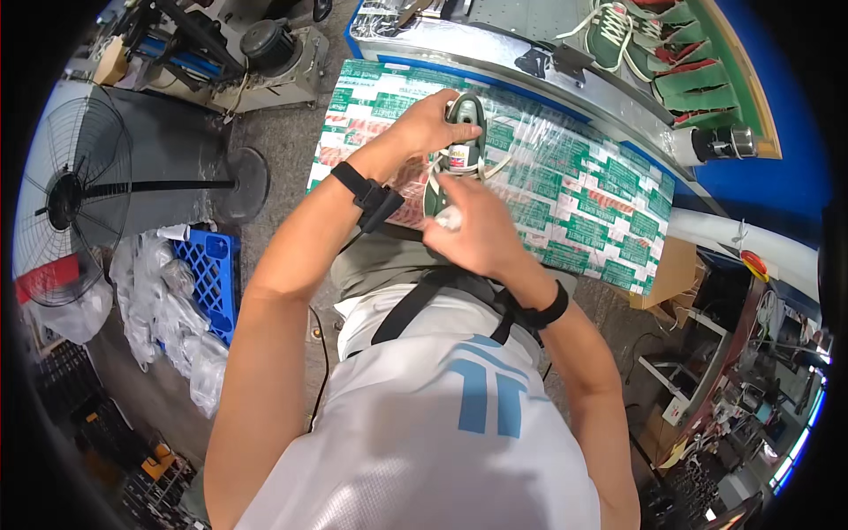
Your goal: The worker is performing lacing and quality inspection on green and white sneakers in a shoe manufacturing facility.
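Note:
I hold a green sneaker point(466, 124) with white laces above a board wrapped in green, white and red printed sheet point(583, 199). My left hand point(433, 124) grips the shoe's far end from the left. My right hand point(468, 231) closes around its near end and seems to pinch something white, perhaps paper or a lace. A paper tag point(458, 157) shows on the shoe's tongue. Both wrists carry black straps.
Several more green sneakers point(658, 40) lie on a grey bench point(565, 75) behind the board. A standing fan point(79, 190) and a blue crate point(210, 274) with plastic bags are on my left. A machine with a motor point(265, 49) stands at the back left.

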Action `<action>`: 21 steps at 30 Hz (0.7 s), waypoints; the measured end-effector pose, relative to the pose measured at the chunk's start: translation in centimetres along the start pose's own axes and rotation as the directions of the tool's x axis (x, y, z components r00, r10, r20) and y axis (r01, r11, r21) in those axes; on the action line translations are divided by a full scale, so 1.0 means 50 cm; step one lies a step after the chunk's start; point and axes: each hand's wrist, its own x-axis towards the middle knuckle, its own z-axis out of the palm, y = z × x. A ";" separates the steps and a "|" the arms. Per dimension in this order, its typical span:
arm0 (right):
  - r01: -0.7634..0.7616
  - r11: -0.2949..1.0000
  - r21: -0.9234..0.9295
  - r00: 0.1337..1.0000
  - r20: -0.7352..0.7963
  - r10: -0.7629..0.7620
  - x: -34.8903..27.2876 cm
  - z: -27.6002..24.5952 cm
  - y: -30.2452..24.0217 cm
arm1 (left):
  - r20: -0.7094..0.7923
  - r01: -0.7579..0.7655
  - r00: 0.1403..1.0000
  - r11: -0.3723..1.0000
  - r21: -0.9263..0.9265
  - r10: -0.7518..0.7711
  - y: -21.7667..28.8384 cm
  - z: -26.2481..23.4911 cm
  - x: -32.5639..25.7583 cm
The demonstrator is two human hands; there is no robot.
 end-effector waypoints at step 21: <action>0.084 0.915 -0.395 0.983 -0.117 -0.141 -0.071 -0.070 0.049 | -0.093 0.114 0.990 0.990 0.088 -0.106 0.016 0.065 -0.008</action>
